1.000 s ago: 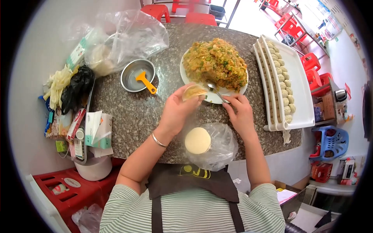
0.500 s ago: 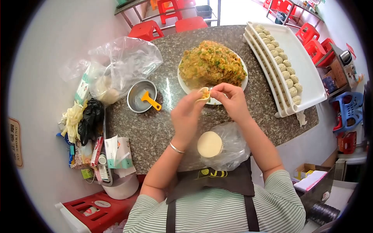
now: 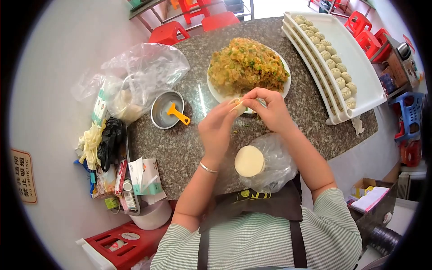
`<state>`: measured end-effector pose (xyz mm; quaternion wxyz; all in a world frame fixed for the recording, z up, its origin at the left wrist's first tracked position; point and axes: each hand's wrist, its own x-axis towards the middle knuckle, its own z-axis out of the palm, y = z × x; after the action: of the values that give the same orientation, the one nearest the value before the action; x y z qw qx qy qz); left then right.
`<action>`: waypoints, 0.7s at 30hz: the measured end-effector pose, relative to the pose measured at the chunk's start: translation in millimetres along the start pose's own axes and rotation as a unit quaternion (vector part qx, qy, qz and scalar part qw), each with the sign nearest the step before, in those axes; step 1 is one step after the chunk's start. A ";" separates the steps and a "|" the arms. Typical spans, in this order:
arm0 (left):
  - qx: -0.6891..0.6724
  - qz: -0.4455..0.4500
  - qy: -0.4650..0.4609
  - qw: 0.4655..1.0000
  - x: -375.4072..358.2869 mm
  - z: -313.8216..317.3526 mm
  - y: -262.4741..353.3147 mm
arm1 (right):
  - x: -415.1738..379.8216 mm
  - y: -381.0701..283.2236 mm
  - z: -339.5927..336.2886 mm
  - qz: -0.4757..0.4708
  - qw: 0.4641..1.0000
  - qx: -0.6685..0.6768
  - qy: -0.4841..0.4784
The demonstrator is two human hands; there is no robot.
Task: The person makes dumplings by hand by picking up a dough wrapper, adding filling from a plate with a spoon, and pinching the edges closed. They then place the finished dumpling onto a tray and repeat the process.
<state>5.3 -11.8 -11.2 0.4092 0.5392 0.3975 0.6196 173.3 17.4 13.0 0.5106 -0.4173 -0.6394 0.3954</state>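
Note:
Between my two hands is a small dumpling (image 3: 238, 106), its pale wrapper partly folded over filling. My left hand (image 3: 217, 127) cups it from the left, and my right hand (image 3: 269, 110) pinches its edge with thumb and forefinger. Just beyond them, a white plate (image 3: 215, 93) bears a tall heap of orange-green filling (image 3: 247, 65). Nearer my body, a stack of round wrappers (image 3: 249, 161) lies on a clear plastic bag (image 3: 272, 173).
Stacked white trays (image 3: 355, 58) at the right hold rows of pleated dumplings (image 3: 335, 67). Left of the plate, a metal bowl (image 3: 157, 112) contains a yellow-handled scraper (image 3: 179, 114). Plastic bags (image 3: 144, 67), gloves (image 3: 92, 146) and boxes (image 3: 146, 173) crowd the left edge.
The wrapper's edge has been drawn further together by my fingers, so less filling shows. The whole view has shifted slightly; the other things stay in place.

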 end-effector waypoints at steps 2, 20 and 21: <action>-0.012 -0.014 -0.028 0.999 0.8 -0.7 3.5 | 4.4 -3.4 -8.4 0.041 0.996 0.024 -0.072; -0.035 -0.074 -0.037 0.996 1.2 -0.3 7.3 | -0.4 1.5 -8.9 0.029 0.997 0.008 -0.065; -0.034 -0.074 -0.036 0.996 0.8 -0.2 7.5 | -1.1 1.5 -8.2 0.011 0.998 0.003 -0.063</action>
<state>4.5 -13.7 -4.0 0.4861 0.5161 0.3996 0.5811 181.8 17.5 12.7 0.4661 -0.3977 -0.6643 0.4282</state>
